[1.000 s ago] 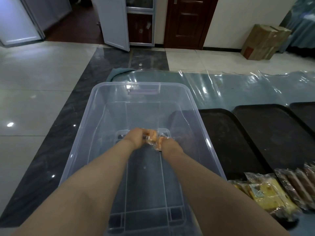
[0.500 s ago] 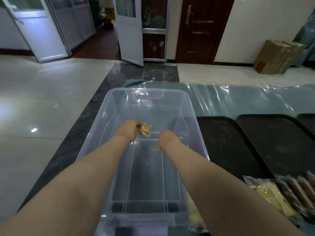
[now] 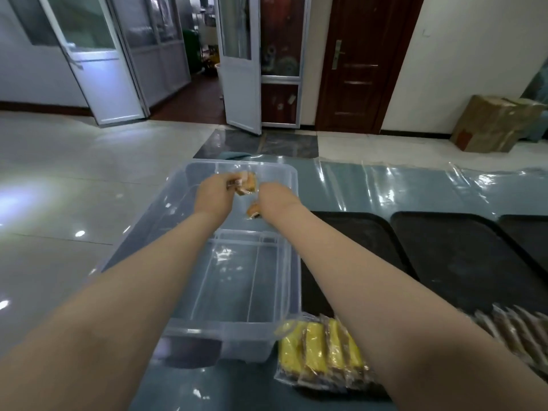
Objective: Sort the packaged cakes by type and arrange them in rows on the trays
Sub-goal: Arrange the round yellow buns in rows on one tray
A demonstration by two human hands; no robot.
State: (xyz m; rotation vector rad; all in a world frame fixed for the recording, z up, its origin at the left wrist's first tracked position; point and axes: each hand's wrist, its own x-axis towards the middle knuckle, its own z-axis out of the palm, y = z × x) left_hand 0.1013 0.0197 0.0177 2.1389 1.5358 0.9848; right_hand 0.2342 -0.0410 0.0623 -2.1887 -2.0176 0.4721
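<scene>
Both my hands are raised above the clear plastic bin. My left hand is closed on a clear-wrapped orange cake with a barcode on the wrapper. My right hand grips a second orange cake, which shows just below its wrist. The bin's floor looks bare. Several yellow packaged cakes lie in a row on the black tray right of the bin, partly under my right forearm. Brown packaged cakes lie on the neighbouring black tray.
The bin and trays rest on a blue mat under shiny clear plastic sheet on the tiled floor. A third black tray is cut off at the right edge. A cardboard box stands by the far wall, beside a dark door.
Both hands have lifted out of the bin with the orange cakes and separated slightly. The camera has tilted up, showing more of the room and the yellow cakes near me.
</scene>
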